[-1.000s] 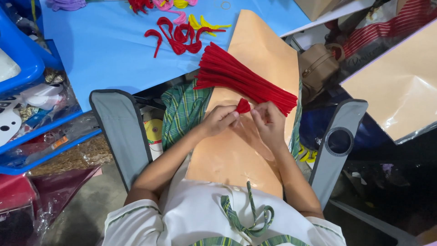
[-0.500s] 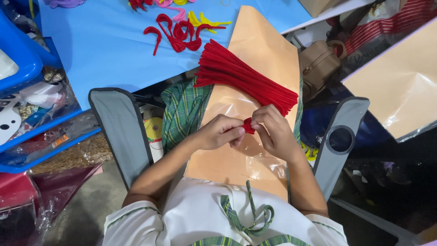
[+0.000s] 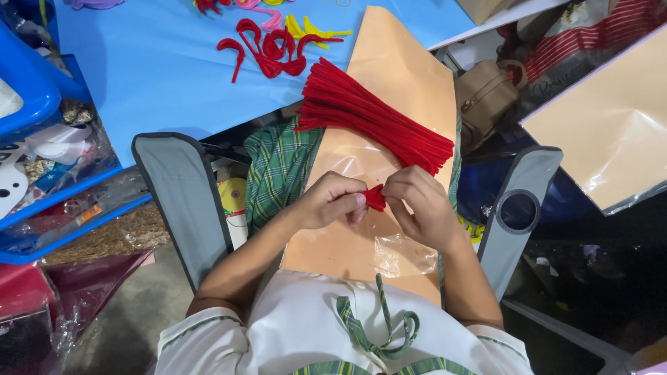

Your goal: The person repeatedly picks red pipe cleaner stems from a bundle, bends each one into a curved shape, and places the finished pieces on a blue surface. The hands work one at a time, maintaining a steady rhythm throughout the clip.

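Observation:
My left hand (image 3: 332, 200) and my right hand (image 3: 420, 205) meet over my lap, both pinching a small folded red pipe cleaner (image 3: 375, 197) between the fingertips. Under them lies a tan paper packet in clear plastic (image 3: 347, 243), resting across my knees. A thick bundle of straight red pipe cleaners (image 3: 368, 114) lies on the packet just beyond my hands, fanning out toward the upper left.
A blue table (image 3: 153, 76) ahead carries bent red pipe cleaner shapes (image 3: 267, 48) and yellow ones (image 3: 306, 28). Grey chair arms (image 3: 184, 201) flank me. A blue tray (image 3: 28, 90) and clutter sit at left, a brown bag (image 3: 486, 97) and another tan packet (image 3: 611, 132) at right.
My hands have slid slightly down the packet toward me and closed tighter on the red piece, which is now folded smaller between the fingertips.

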